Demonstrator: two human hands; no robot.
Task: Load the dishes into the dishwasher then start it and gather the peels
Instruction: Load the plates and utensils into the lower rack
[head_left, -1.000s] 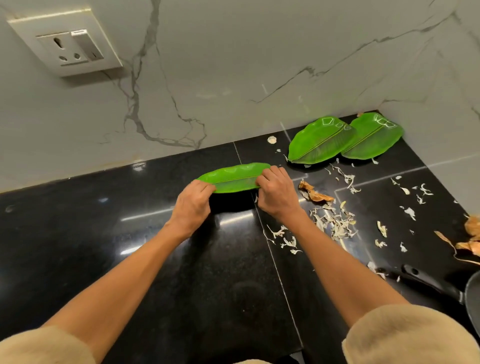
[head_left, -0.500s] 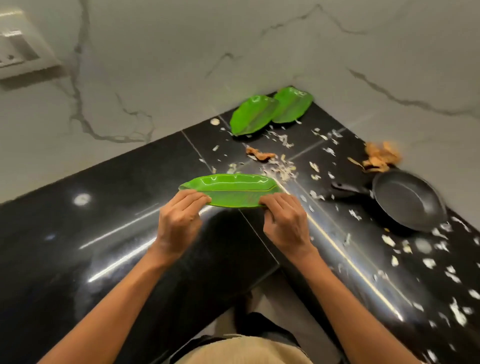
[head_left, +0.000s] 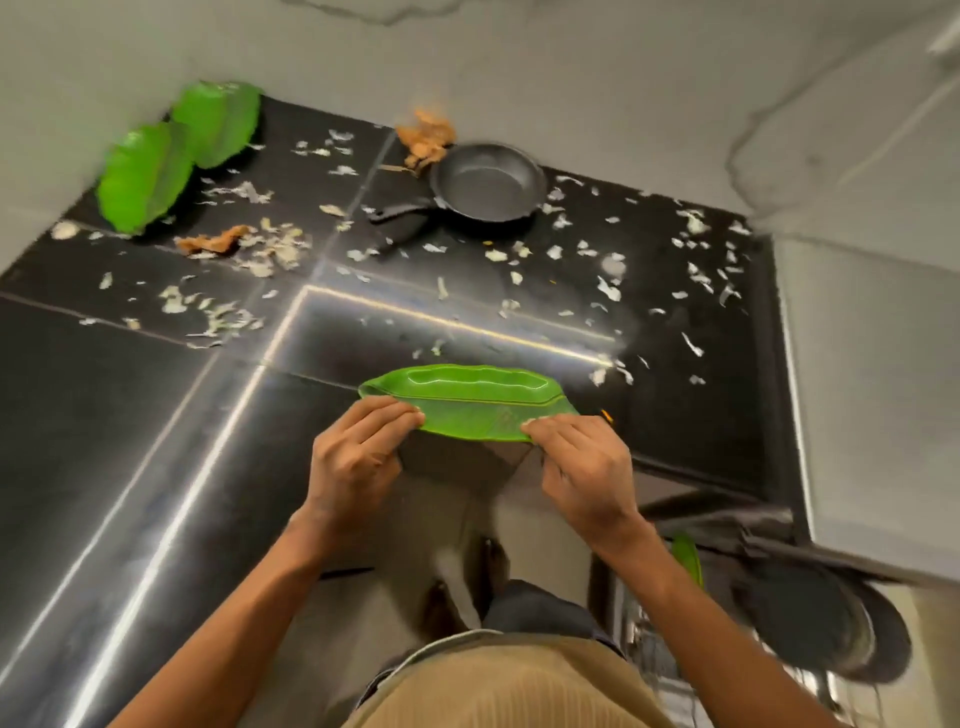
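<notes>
My left hand (head_left: 358, 457) and right hand (head_left: 584, 467) pinched the near rim of a green leaf-shaped plastic plate (head_left: 467, 402), held above the near edge of the glossy black stone counter (head_left: 130, 415).

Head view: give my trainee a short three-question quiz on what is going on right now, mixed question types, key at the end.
1. True or false: both the left hand and the right hand hold the green leaf plate.
2. How many other leaf plates lie at the far corner of the black counter?
3. The frying pan is: A) in a hand, B) on the counter among the peels, C) stacked on a leaf plate.

Key: 1 true; 2 two; 3 B.
</notes>
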